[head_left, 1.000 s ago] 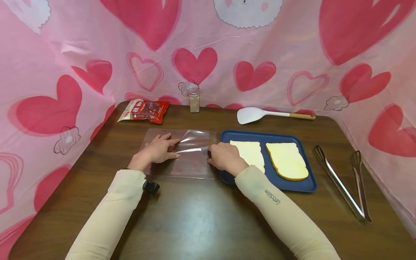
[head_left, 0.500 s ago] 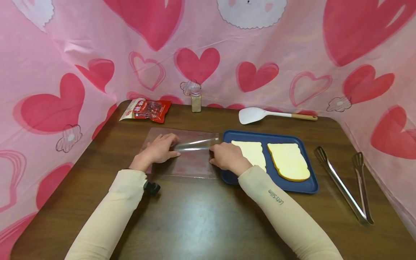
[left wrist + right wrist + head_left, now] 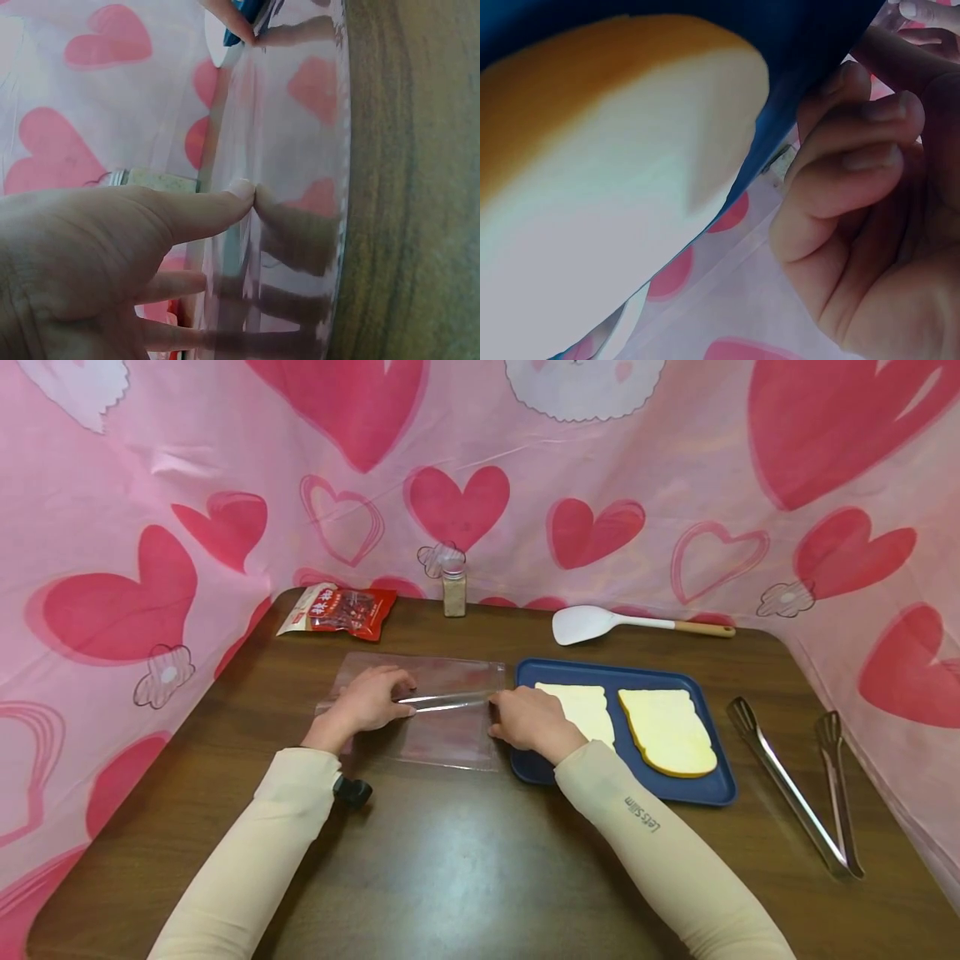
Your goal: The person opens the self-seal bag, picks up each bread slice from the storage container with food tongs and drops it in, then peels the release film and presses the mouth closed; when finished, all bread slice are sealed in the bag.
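Head view. Clock reference: centre of the clear plastic sheet, 12 o'clock away from the person. The sheet lies on the counter. From where I stand, a shiny raised fold crosses it from 9 toward 3 o'clock. The left hand rests at 9 o'clock, thumb and fingers apart. The right hand, at 3 o'clock, has curled fingers and appears to pinch the sheet's edge. Beyond it, a blue tray holds two bread slices, the left partly behind the right hand, the right uncovered. Tongs lie past the tray, near 4 o'clock.

Left wrist view. The thumb tip touches the sheet along the fold; the other fingers lie spread.

Right wrist view. The fingers are curled beside bread and tray; their contact with the sheet cannot be confirmed here.

Progress, by judgement: the sheet is laid out and a fold is raised, so handling of the sheet looks partway. Not yet done: the fold is not flattened, and neither slice is wrapped.
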A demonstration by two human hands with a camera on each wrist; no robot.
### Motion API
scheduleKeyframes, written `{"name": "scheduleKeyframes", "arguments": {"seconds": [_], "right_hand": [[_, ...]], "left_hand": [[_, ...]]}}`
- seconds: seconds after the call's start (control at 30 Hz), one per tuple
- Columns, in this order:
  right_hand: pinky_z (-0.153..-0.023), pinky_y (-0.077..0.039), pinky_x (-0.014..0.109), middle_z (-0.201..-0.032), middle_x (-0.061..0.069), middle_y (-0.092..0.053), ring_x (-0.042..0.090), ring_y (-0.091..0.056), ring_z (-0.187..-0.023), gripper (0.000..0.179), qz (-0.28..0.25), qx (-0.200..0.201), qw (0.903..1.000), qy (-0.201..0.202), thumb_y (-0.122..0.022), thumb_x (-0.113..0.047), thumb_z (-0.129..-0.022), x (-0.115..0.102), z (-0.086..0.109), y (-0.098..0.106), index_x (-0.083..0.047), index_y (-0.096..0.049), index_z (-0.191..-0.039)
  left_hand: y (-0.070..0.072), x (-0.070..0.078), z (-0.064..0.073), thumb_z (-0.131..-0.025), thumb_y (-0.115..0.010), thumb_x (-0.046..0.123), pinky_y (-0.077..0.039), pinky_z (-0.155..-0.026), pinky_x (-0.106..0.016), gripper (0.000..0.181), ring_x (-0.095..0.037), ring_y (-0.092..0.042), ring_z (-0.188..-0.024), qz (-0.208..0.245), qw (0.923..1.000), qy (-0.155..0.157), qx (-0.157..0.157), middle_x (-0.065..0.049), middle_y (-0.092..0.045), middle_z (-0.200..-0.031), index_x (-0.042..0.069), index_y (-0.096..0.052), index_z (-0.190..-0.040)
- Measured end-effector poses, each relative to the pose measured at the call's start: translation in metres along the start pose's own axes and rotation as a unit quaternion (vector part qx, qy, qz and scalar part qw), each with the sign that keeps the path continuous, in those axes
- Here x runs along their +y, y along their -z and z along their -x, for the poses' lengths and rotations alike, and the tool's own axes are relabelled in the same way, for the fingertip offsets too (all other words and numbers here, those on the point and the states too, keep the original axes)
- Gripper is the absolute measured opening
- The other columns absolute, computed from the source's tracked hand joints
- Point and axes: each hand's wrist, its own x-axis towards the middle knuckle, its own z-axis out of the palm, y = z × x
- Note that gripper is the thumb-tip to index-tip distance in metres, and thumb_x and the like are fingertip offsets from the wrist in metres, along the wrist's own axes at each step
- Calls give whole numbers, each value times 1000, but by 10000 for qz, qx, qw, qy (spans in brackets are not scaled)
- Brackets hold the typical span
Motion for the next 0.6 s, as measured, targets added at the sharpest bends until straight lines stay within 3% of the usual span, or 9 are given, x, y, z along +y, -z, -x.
{"name": "scheduleKeyframes", "arguments": {"seconds": [0.07,0.17,0.27,0.37,0.6], "right_hand": [[-78,-61,51,-121,12,-76,31,-72,-104,48,21,5,10000,2,-75,-39,-97,1,0,0,-19,-68,-140],[-75,-60,50,-117,11,-77,29,-72,-100,45,51,24,10000,7,-76,-39,-97,1,0,0,-18,-70,-137],[-73,-60,48,-114,11,-78,28,-71,-98,43,49,44,10000,-2,-77,-38,-97,1,0,0,-18,-72,-135],[-75,-60,48,-118,10,-77,28,-71,-100,46,19,15,10000,-24,-77,-38,-97,1,-1,0,-18,-70,-138],[-76,-60,49,-121,11,-77,30,-72,-103,49,15,30,10000,-20,-77,-39,-96,1,-1,0,-18,-70,-140]], "left_hand": [[1,0,0,-96,-78,26,-34,-111,-81,43,-47,-49,-141,12,10000,-1,-5,-23,-58,-150,11,-68,-135],[1,2,0,-96,-79,23,-43,-110,-69,38,-43,-57,-131,43,9999,2,111,-21,-66,-138,10,-72,-130],[-1,3,-1,-96,-79,21,-51,-99,-58,26,-36,-66,-108,119,9994,92,316,-16,-75,-115,9,-78,-120],[-4,3,-1,-97,-78,19,-53,-92,-54,19,-32,-66,-97,213,9983,236,486,-13,-77,-105,9,-81,-112],[-2,0,3,-102,-71,20,-53,-100,-55,25,-34,-69,-110,357,9978,-17,555,-15,-77,-122,8,-79,-122]]}}
